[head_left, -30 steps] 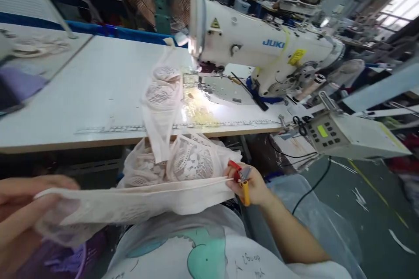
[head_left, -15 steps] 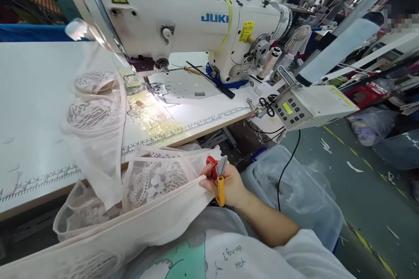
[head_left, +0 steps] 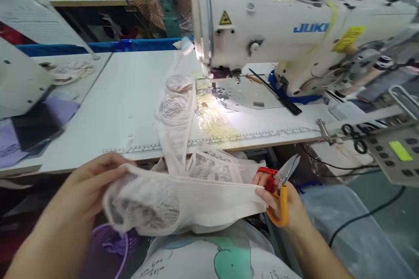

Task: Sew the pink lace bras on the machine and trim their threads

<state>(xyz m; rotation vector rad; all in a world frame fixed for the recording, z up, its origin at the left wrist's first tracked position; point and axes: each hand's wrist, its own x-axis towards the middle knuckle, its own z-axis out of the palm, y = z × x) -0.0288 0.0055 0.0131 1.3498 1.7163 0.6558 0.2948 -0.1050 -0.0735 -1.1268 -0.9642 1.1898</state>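
A pale bra with lace cups is stretched between my hands, just in front of the table edge. My left hand pinches its left end by the cup. At the other end, my right hand grips the band between thumb and fingers. That same hand also carries scissors with one red and one orange handle, their blades pointing up and apart from the cloth. Behind it, another pale lace bra lies on the table and hangs over the edge toward my lap.
A white JUKI sewing machine stands on the white table, its lamp lit. A black tool lies by its base. A control box juts out at right above a clear plastic bin. A purple basket is low at left.
My view has swung left. My left hand has come into view, holding the left end of the bra, which is now drawn level. The scissors remain in my right hand.
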